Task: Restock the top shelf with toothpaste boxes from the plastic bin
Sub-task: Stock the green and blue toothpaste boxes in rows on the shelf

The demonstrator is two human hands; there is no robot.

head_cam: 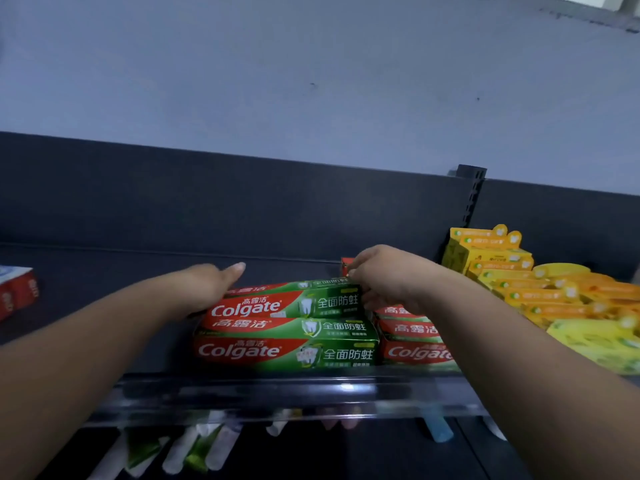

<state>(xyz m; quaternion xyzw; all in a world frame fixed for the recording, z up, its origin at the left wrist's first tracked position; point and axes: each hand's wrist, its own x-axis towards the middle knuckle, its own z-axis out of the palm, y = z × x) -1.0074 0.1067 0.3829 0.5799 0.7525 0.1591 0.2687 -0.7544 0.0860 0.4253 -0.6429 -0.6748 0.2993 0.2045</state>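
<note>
I see both hands on the upper Colgate box (287,299) atop the top shelf (104,271) stack; left hand (207,289) flat against its end, right hand (384,277) pinching the far end; bin unseen, left side bare, so restocking looks partway.

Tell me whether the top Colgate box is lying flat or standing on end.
Lying flat. The top Colgate box rests lengthwise on the lower Colgate box, with the left hand and right hand at its ends.

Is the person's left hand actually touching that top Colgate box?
Touching. The head view shows the left hand pressed against the left end of the top Colgate box, with no gap, thumb pointing toward the shelf back.
</note>
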